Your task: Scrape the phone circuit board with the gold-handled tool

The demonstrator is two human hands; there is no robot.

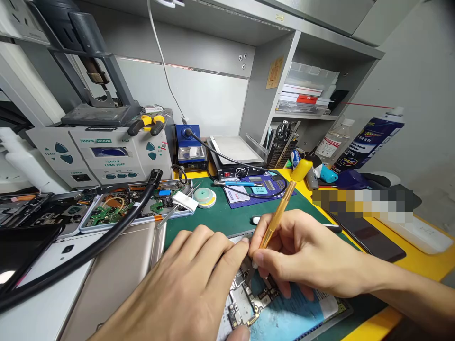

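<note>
A phone circuit board (245, 303) lies on a blue and white sheet (284, 317) over a dark tray-like base. My left hand (192, 279) reaches across the board's left side, its index fingertip at the far edge and its thumb at the near edge, holding it steady. The palm hides part of the board. Pinched in my right hand (302, 251) is a craft knife (279, 215) with a gold knurled handle, tilted up to the right. Its thin blade points down at the board's middle; whether it touches the surface I cannot tell.
A hot-air station (110, 156) stands at the left, its black hose (117, 237) arching over opened phones (131, 203). Behind the green mat (220, 218) are a solder spool (204, 196) and a heating plate (234, 154). Bottles and a spray can (369, 139) stand at the right.
</note>
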